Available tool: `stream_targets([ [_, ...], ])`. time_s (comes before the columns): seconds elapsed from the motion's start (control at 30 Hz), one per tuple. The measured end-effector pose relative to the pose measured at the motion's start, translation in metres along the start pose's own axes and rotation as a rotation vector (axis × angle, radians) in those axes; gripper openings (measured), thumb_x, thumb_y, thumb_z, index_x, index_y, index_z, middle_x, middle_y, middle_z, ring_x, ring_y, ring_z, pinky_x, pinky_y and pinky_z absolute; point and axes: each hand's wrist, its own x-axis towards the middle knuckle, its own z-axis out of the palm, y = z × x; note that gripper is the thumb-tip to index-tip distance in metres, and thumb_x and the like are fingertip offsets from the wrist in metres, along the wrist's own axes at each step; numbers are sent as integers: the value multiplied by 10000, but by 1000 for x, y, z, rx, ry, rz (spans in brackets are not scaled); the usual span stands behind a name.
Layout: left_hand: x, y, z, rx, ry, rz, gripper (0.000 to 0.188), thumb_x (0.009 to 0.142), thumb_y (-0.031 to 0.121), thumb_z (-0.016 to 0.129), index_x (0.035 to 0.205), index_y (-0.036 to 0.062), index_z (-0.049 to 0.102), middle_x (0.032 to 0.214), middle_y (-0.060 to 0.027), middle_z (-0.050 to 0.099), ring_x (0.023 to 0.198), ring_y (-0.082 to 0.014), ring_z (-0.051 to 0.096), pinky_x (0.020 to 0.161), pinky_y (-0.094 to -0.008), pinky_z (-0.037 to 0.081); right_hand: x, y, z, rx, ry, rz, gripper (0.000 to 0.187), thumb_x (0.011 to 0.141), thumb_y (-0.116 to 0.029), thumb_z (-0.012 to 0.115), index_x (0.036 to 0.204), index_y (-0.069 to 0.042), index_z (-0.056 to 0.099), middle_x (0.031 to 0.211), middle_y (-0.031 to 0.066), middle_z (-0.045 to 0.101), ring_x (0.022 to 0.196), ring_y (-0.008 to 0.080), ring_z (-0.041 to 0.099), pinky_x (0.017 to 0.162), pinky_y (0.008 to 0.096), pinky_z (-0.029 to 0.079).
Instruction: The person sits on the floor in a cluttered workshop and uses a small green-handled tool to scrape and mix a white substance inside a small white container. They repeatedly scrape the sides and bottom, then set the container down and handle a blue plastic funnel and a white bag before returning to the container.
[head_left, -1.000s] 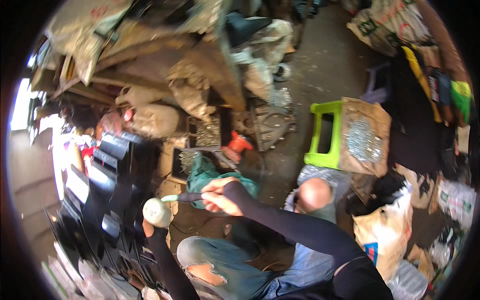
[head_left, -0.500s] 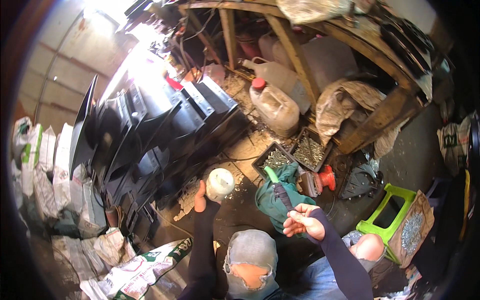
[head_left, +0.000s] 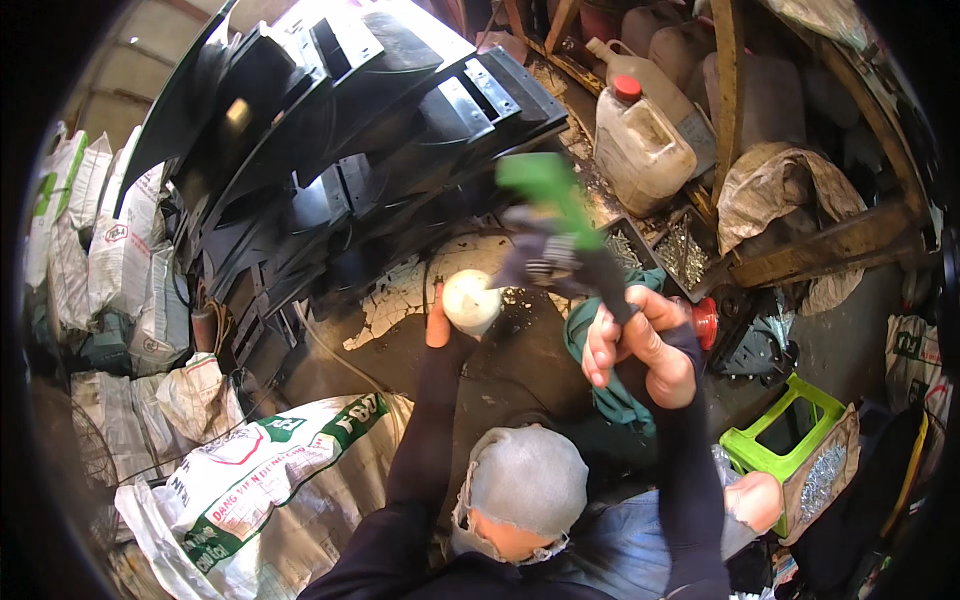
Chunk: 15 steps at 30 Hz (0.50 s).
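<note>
Right hand (head_left: 650, 345), right of centre, is gripping the thin end of a green-and-black tool with a dark handle (head_left: 612, 285); long axis runs up-left from the fingers, front half too blurred to shape out. Left hand (head_left: 438, 322), mid-frame, is clasped round a cream-white round container (head_left: 472, 303): left of the right hand, below-left of the tool's green part. Tool's dark section sits just beside it; contact, can't tell. Container's contents also can't tell. Upper right: two black rectangular trays (head_left: 640, 240) side by side, small metal pieces in both; above them, whitish plastic jug with red cap (head_left: 643, 150), upright, fill unclear.
</note>
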Motion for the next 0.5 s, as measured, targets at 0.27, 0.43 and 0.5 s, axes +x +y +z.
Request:
stream_targets([
  [0.27, 0, -12, -18, -146, 389, -186, 658, 987, 529, 306, 1308, -28, 448, 1245, -191, 562, 1137, -327, 561, 973, -447, 458, 14, 100, -20, -159, 347, 233, 229, 950, -250, 574, 847, -45, 577, 616, 38, 529, 499, 146, 511, 453, 274, 398],
  [0.43, -3, -11, -26, -200, 224, -235, 616, 984, 511, 350, 1265, -18, 492, 1207, -180, 588, 1090, -310, 585, 972, -429, 459, 17, 103, -13, -156, 300, 150, 281, 953, -280, 563, 769, -68, 553, 602, 16, 537, 467, 116, 478, 435, 251, 365],
  [0.5, -1, -13, -29, -118, 199, -300, 601, 983, 500, 370, 1238, -26, 514, 1208, -174, 594, 1094, -302, 587, 970, -422, 458, 21, 103, -14, -491, 455, 454, 322, 952, -299, 565, 725, -74, 530, 595, 10, 542, 445, 109, 466, 417, 249, 345],
])
